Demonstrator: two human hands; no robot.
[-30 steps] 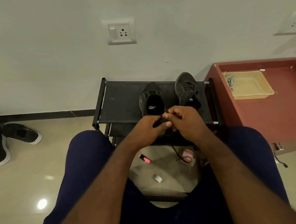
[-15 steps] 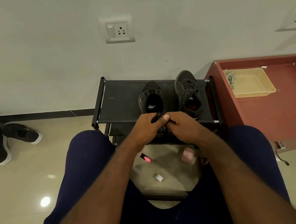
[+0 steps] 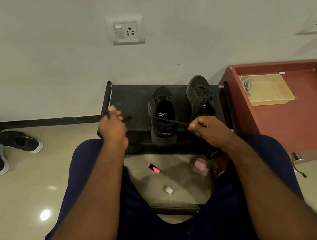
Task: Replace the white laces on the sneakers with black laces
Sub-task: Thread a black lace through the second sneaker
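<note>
Black lace (image 3: 170, 121) stretched taut between both hands, over the unlaced sneaker (image 3: 162, 117) on the rack (image 3: 131, 97) — probably evening it out before threading. Left hand (image 3: 113, 127) and right hand (image 3: 208, 132) each pinch it near an end — other sneaker (image 3: 199, 96) already laced black.

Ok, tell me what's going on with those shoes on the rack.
A seated person holds a black lace pulled taut between the left hand and the right hand, across the open sneaker on the black rack. Whether the lace is threaded into it yet cannot be told. The laced sneaker beside it already carries black laces. A pale tangle, possibly the old laces, lies in the yellow tray on the red cabinet.
</note>
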